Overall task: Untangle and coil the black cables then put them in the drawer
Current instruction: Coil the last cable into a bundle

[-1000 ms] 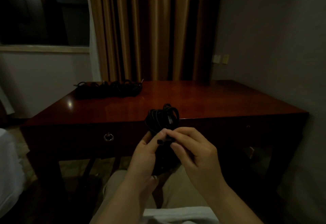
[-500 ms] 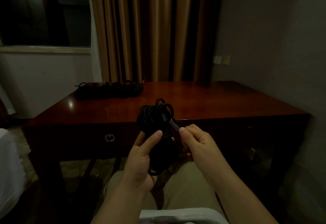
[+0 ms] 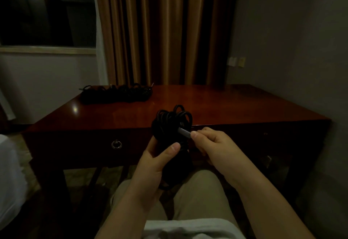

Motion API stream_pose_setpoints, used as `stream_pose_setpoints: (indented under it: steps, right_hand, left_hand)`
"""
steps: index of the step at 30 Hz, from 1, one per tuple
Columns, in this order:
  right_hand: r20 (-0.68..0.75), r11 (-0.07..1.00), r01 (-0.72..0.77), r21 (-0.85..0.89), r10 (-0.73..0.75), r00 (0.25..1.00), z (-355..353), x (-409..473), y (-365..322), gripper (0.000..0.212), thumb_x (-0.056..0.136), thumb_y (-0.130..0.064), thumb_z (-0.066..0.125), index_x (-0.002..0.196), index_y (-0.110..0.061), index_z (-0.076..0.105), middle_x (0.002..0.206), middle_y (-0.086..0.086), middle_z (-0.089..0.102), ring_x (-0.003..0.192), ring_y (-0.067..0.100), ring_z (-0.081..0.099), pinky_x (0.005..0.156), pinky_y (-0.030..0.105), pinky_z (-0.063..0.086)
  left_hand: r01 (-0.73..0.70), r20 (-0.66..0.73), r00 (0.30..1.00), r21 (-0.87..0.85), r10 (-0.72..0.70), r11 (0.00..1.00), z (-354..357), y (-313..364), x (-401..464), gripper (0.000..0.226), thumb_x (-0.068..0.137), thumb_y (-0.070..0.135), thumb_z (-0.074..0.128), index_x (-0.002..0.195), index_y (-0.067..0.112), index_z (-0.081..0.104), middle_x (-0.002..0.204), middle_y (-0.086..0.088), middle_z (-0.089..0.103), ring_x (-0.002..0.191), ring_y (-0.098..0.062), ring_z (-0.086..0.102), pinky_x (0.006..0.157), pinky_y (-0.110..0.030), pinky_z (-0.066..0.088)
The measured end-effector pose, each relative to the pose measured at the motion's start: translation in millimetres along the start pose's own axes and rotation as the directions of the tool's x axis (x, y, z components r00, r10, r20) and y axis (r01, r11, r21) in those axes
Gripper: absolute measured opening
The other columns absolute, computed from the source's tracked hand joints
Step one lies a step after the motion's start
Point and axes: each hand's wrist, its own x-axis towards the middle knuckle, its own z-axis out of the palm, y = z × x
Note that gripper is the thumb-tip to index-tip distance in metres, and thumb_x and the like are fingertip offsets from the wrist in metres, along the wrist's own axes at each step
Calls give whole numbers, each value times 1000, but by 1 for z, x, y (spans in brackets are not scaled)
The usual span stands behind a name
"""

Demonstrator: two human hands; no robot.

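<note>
We hold cable bundle [image 3: 170,125] in front of desk's [image 3: 235,106] near edge: left hand [image 3: 152,165] clamps loops against unwinding, right hand [image 3: 212,144] pinches metal plug [image 3: 184,132], probably to free end. Second cable pile [image 3: 116,93] at far left corner; drawer [image 3: 116,144] closed.

Two cable bundles [image 3: 172,125] [image 3: 116,93], seemingly; one drawer [image 3: 116,144].

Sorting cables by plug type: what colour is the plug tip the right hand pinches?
Silver-grey metal plug tip, against the black cable bundle; head view.

Glossy polished wood on the desk [image 3: 226,106]; matt black rubbery cable bundle [image 3: 169,123]; metallic plug tip [image 3: 184,132] (dull sheen) at right fingertips [image 3: 194,134].
</note>
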Motion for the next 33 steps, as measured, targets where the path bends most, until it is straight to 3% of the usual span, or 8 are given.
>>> stream_pose_setpoints:
  steps: [5, 8, 13, 16, 21, 26, 30, 33]
  right_hand:
    - [-73, 979, 9, -203, -24, 997, -1, 1, -3, 37, 96, -35, 45, 64, -20, 56, 78, -5, 45, 64, 5, 43, 60, 18, 35]
    - [-107, 952, 23, -306, -59, 992, 4, 0, 1, 39, 97, -35, 45, 64, -17, 55, 77, -6, 44, 63, 5, 42, 55, 14, 35]
    - [-204, 971, 71, -229, -119, 972, 17, -1, 15, 38, 95, -29, 50, 58, -21, 53, 74, -4, 46, 60, 3, 43, 55, 12, 38]
    - [-175, 970, 61, -234, -104, 979, 17, 1, 15, 36, 94, -29, 51, 59, -22, 54, 75, -4, 46, 61, 4, 45, 55, 13, 37]
    - [-145, 963, 29, -269, -71, 987, 13, 3, 11, 36, 95, -32, 51, 60, -24, 52, 76, -4, 44, 63, 5, 43, 54, 12, 37]
    - [-73, 917, 8, -399, -41, 996, 7, 8, 8, 37, 97, -34, 45, 79, -9, 64, 81, -4, 45, 69, 7, 47, 60, 19, 39]
    - [126, 962, -13, -273, 49, 991, -8, 8, 8, 36, 97, -32, 45, 66, -17, 54, 81, -7, 45, 66, 5, 44, 63, 19, 37]
    - [231, 988, -1, -156, 38, 972, -19, 5, 12, 35, 96, -28, 45, 66, -12, 51, 77, -7, 44, 65, 8, 43, 61, 18, 39]
  left_hand:
    - [0, -33, 999, 64, 2, 998, -3, -1, 1, 31, 70, 22, 78, 94, 40, 71, 107, 0, 71, 102, -22, 67, 85, -43, 52]
    - [-6, -77, 997, 106, 14, 994, -5, -2, 3, 48, 62, 21, 80, 107, 30, 67, 112, -4, 68, 105, -26, 65, 91, -48, 51]
    - [3, -106, 994, 14, -1, 1000, -5, -4, 6, 45, 60, 11, 68, 105, 10, 64, 94, -11, 73, 83, -27, 71, 66, -34, 58]
    - [6, -104, 995, -13, -7, 1000, -4, -4, 6, 40, 61, 9, 65, 101, 9, 64, 82, -6, 74, 74, -23, 72, 58, -28, 57]
    - [21, -61, 998, -83, -26, 996, -4, -3, 5, 38, 61, 5, 62, 99, 14, 63, 76, -2, 73, 70, -20, 72, 58, -30, 57]
    - [75, -3, 997, -86, -76, 993, -3, -7, 4, 39, 65, 5, 62, 102, 19, 65, 87, -3, 75, 79, -20, 72, 61, -30, 58]
    - [105, 57, 993, 51, -107, 993, -10, -4, 5, 42, 65, 6, 77, 101, 26, 70, 102, -5, 72, 94, -23, 70, 74, -34, 54]
    - [131, 121, 983, 91, -141, 987, -12, -3, 4, 44, 64, 12, 70, 104, 29, 70, 108, -4, 71, 100, -25, 68, 78, -34, 55]
